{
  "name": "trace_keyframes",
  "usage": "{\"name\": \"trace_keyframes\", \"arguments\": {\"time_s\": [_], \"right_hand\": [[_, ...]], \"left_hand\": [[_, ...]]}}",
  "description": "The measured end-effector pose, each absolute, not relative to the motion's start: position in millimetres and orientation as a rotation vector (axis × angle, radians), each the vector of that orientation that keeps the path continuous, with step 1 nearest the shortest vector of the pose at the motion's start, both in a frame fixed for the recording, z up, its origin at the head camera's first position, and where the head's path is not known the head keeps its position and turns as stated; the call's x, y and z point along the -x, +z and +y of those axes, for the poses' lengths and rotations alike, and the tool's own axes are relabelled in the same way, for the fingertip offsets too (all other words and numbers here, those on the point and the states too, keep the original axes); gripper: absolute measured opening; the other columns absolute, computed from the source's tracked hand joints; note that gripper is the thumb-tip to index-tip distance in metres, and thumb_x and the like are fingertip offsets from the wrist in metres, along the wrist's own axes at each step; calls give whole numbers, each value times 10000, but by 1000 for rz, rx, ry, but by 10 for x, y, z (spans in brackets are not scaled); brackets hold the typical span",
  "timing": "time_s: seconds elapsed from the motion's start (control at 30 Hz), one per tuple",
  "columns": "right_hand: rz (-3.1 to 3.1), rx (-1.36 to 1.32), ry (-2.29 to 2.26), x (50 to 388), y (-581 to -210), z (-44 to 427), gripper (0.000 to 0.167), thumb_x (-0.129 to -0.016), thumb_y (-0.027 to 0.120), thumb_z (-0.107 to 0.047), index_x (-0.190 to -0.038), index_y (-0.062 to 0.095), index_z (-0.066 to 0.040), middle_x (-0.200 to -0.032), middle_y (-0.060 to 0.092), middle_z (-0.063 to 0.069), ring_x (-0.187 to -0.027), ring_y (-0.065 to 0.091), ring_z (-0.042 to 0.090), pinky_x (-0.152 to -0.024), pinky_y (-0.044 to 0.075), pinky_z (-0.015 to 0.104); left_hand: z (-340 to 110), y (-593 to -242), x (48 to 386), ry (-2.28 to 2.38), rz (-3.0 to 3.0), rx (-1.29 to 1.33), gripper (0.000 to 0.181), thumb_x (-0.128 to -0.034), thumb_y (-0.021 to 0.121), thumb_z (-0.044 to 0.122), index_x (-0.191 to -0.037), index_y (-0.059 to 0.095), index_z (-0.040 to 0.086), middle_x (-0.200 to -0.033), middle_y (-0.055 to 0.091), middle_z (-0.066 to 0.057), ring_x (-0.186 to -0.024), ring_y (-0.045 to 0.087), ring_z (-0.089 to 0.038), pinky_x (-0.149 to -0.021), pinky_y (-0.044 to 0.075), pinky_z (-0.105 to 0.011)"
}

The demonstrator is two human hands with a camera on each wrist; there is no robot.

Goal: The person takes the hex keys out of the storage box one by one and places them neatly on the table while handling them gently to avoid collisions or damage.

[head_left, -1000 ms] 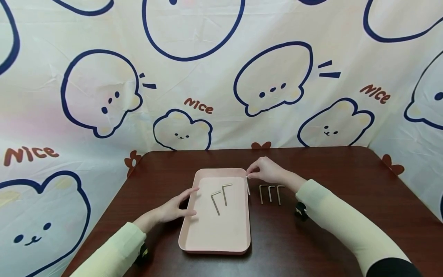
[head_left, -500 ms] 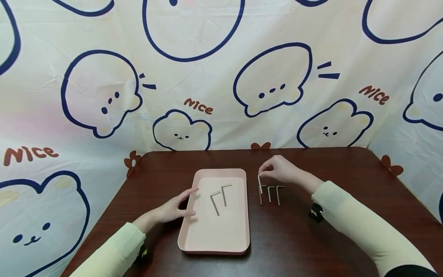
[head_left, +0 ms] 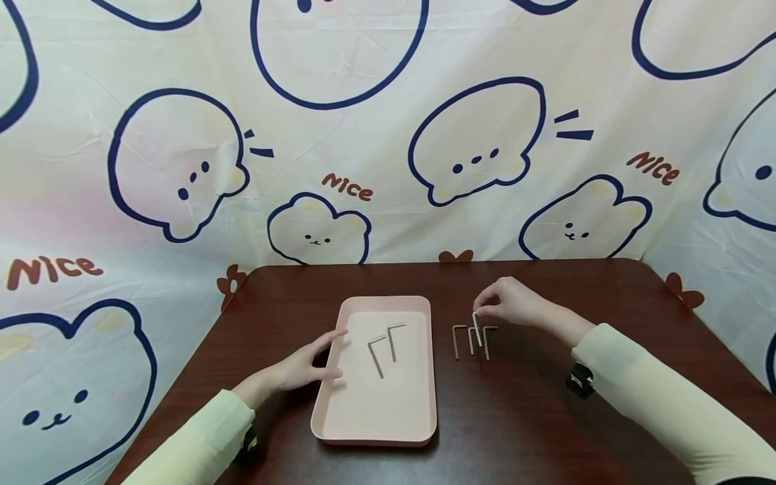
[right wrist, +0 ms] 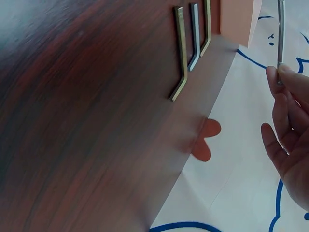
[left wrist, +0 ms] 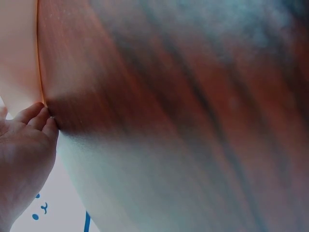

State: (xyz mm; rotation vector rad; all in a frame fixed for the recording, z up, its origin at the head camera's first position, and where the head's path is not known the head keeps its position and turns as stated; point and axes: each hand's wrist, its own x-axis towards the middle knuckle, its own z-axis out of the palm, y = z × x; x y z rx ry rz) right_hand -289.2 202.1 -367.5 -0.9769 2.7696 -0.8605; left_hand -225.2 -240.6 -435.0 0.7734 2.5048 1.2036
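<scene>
Right hand: your right hand [head_left: 515, 303] pinches one silver-coloured hex key [head_left: 477, 328] between the thumb and the fingertips; the other fingers are bent, as the right wrist view shows you.
Held key: its long part hangs down, slightly tilted, from your fingertips. In the head view it appears in front of the gap between the middle key and the right key of the row; the right wrist view shows it apart from them.
Row of three: to the right of the tray, the left key [head_left: 455, 343], the middle key [head_left: 471, 341] and the right key [head_left: 487, 347] lie side by side on the tabletop [head_left: 521, 417], with short arms at the far end. You see the middle one silver, the outer two brass-toned.
Left hand: your left hand [head_left: 303, 364] is wide, the thumb and the index finger apart and resting at the left rim of the tray.
Tray: the pink rectangular tray [head_left: 400, 411] stands in front of you.
Keys in tray: the nearer key [head_left: 375, 357] and the farther key [head_left: 391, 345] lie close together inside, in the far half.
Backdrop: behind the tabletop you have a pale cloth [head_left: 388, 148] with blue-outlined animals.
Sleeves: you wear pale yellow-green sleeves [head_left: 655, 397].
</scene>
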Motion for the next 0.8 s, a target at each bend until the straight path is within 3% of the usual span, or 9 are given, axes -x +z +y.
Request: {"name": "trace_keyframes", "arguments": {"time_s": [0.8], "right_hand": [[2844,892,-857,2828,-3662,2507,55,-888,712,-103,-912,761,-101,-876,716,-16,-749,599,129,-653,503,302]], "left_hand": [[-2407,-4362,2258,1206,2505,-786,761,-883,734,170,-1494,300,40,-1501,335,-227,-1389,259,-381,-1070,190,-591]]}}
